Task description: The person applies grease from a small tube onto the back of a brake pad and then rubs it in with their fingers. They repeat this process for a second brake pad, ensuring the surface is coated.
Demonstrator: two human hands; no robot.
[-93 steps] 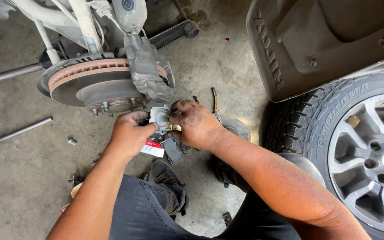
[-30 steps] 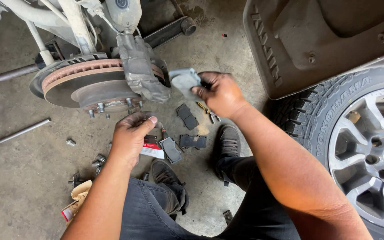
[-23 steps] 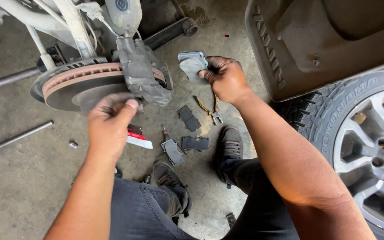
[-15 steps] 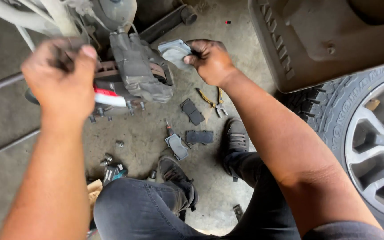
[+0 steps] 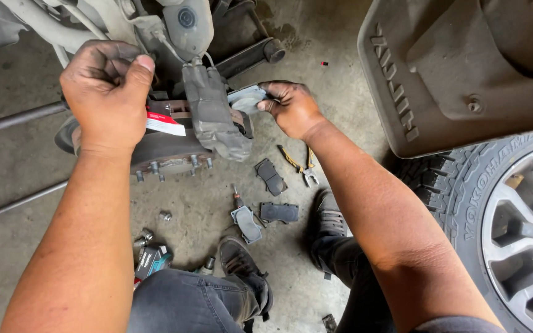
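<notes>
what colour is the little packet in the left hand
Red and white packet, pinched in the left hand; head view shows it.

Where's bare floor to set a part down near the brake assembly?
Bare concrete left of the long rod, toward the frame's left edge, and between the right hand and the mudflap. Crowded below the caliper: old brake pads, pliers, loose nuts, small box, and shoes.
</notes>
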